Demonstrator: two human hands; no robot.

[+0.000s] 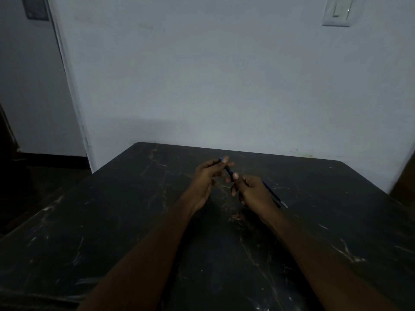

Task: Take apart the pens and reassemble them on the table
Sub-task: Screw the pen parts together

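1. Pens are what you are working on, and the slim dark pen with a blue end (228, 169) is held between both hands, above the far middle of the dark, scratched marble-patterned table (112, 221), nearer its far edge than its near edge.
2. Your left hand (205, 176) pinches the far, blue-tipped end between thumb and fingertips; your right hand (249, 189) pinches the near end with its thumb on top. Both grips are clenched on this same pen.
3. Its long axis runs diagonally, from far-left at the blue tip to near-right at your right thumb. Only a short stretch of barrel shows between the two grips.
4. Judging from that, the coming move is a twist or pull along this diagonal, each hand working against the other; keep the pull in line with the barrel so the parts separate cleanly.
5. A second thin blue pen with a pale tip (275, 195) lies on the table just beyond your right hand, toward the right edge, roughly parallel to the held one. Your right hand is nearer to it.
6. No brand, label or writing is readable on either pen; the light is too dim.
7. On the pale wall, a white light switch (338, 10) sits above the table's far right corner.
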